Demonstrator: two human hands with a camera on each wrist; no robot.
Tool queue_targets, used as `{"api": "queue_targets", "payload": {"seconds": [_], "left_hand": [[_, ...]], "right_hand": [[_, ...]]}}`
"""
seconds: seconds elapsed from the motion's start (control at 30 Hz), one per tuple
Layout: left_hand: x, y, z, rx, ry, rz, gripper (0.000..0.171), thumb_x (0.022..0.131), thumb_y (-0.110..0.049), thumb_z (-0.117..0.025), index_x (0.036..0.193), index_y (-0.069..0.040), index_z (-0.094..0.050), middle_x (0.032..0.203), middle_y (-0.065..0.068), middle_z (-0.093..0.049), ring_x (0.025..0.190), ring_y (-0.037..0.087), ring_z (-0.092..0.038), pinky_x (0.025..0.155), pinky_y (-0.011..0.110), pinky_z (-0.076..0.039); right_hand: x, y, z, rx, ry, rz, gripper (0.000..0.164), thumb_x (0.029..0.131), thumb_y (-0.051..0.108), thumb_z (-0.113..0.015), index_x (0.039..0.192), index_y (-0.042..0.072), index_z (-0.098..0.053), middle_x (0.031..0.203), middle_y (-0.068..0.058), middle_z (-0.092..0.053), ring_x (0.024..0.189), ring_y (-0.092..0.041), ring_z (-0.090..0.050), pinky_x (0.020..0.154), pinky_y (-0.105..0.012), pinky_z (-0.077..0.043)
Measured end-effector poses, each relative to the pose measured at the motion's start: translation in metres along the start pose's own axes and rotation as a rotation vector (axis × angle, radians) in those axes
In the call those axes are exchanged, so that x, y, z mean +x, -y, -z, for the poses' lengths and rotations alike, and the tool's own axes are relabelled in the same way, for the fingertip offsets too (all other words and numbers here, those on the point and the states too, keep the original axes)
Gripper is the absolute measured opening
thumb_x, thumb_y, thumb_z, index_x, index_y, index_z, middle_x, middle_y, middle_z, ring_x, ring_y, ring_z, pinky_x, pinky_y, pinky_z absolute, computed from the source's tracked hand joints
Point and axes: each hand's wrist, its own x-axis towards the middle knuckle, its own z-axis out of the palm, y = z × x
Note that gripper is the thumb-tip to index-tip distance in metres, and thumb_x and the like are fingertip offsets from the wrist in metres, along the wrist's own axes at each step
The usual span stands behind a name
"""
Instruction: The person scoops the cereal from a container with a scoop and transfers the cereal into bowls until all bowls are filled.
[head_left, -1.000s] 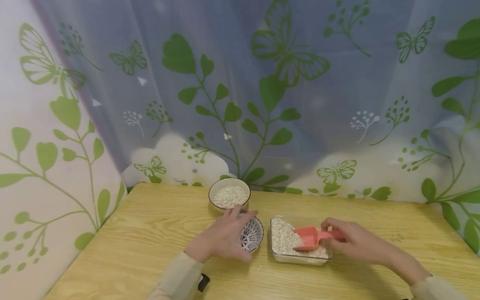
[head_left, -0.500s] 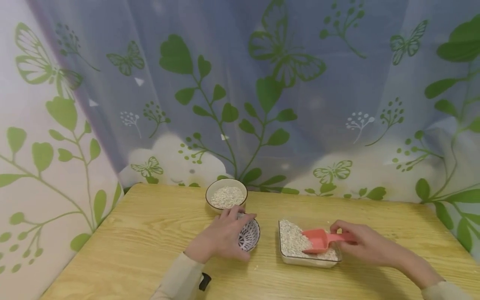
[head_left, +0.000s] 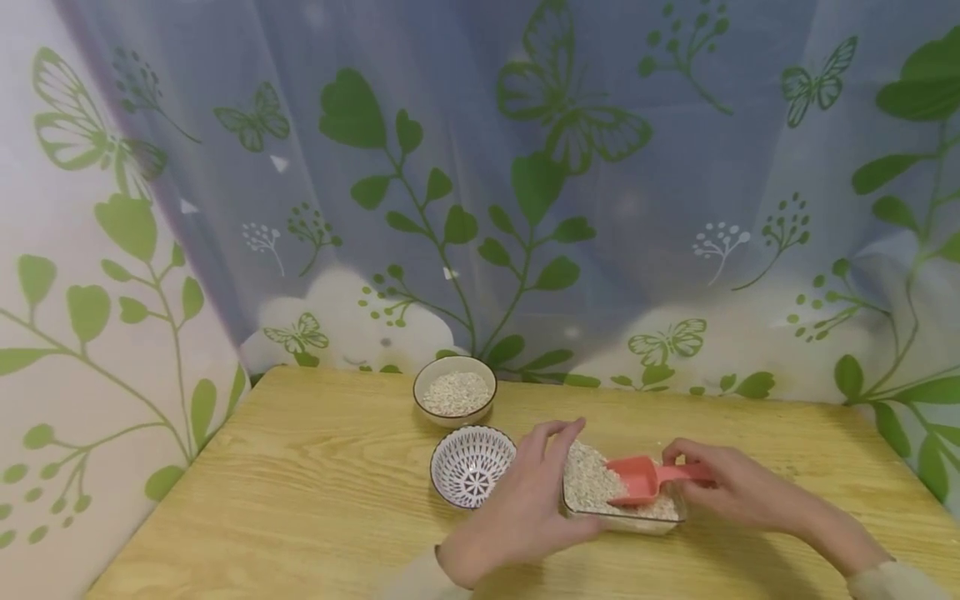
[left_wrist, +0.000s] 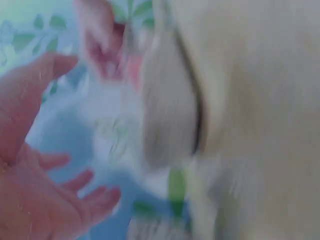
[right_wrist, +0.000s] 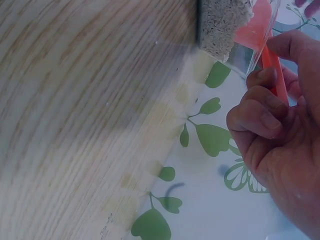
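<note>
A wood-look table (head_left: 300,467) sits by a leafy curtain (head_left: 420,250), so we'll go by the glass box (head_left: 637,523). Back-left of it, the cream bowl (head_left: 450,420) has oats (head_left: 456,394); left of it, the patterned bowl (head_left: 459,473) shows none, so one's done, one's left, we'd guess. The right hand (head_left: 731,487) is curled round the red scoop (head_left: 636,482), dipped in the box; the left hand (head_left: 528,504) is spread wide beside it, contact unclear.
</note>
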Motion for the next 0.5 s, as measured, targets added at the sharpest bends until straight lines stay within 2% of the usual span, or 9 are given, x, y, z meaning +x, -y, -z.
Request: {"api": "queue_targets", "payload": {"seconds": [0.1, 0.23, 0.37, 0.5], "left_hand": [[0.004, -0.010, -0.020, -0.008, -0.018, 0.079, 0.107, 0.081, -0.054, -0.080, 0.163, -0.018, -0.021, 0.158, 0.009, -0.034, 0.145, 0.028, -0.038, 0.111, 0.042, -0.049], [0.010, -0.012, -0.040, 0.024, -0.055, 0.190, 0.121, 0.076, -0.060, -0.083, 0.163, -0.009, -0.017, 0.162, 0.017, -0.027, 0.149, 0.034, -0.033, 0.116, 0.045, -0.046], [0.017, -0.011, -0.045, -0.031, -0.055, 0.265, 0.130, 0.071, -0.065, -0.084, 0.163, -0.006, -0.014, 0.163, 0.022, -0.024, 0.149, 0.039, -0.033, 0.114, 0.049, -0.047], [0.021, -0.008, -0.046, -0.112, 0.011, 0.331, 0.136, 0.067, -0.069, -0.085, 0.164, -0.007, -0.013, 0.160, 0.022, -0.029, 0.148, 0.040, -0.036, 0.113, 0.053, -0.047]], "right_hand": [[0.000, 0.002, 0.000, -0.012, -0.009, 0.010, 0.018, 0.101, 0.005, -0.060, 0.115, 0.016, -0.058, 0.070, 0.020, -0.051, 0.059, 0.009, -0.039, 0.048, -0.018, -0.040], [-0.001, 0.005, -0.001, -0.031, -0.023, 0.018, 0.018, 0.100, 0.005, -0.061, 0.114, 0.016, -0.059, 0.069, 0.021, -0.048, 0.058, 0.009, -0.038, 0.048, -0.018, -0.040], [-0.001, 0.006, 0.000, -0.071, -0.039, 0.013, 0.016, 0.100, 0.008, -0.062, 0.113, 0.017, -0.059, 0.067, 0.022, -0.043, 0.057, 0.009, -0.035, 0.048, -0.017, -0.038], [-0.002, 0.006, 0.000, -0.067, -0.034, -0.001, 0.016, 0.101, 0.009, -0.062, 0.113, 0.018, -0.059, 0.066, 0.021, -0.041, 0.057, 0.009, -0.035, 0.048, -0.017, -0.038]]}}
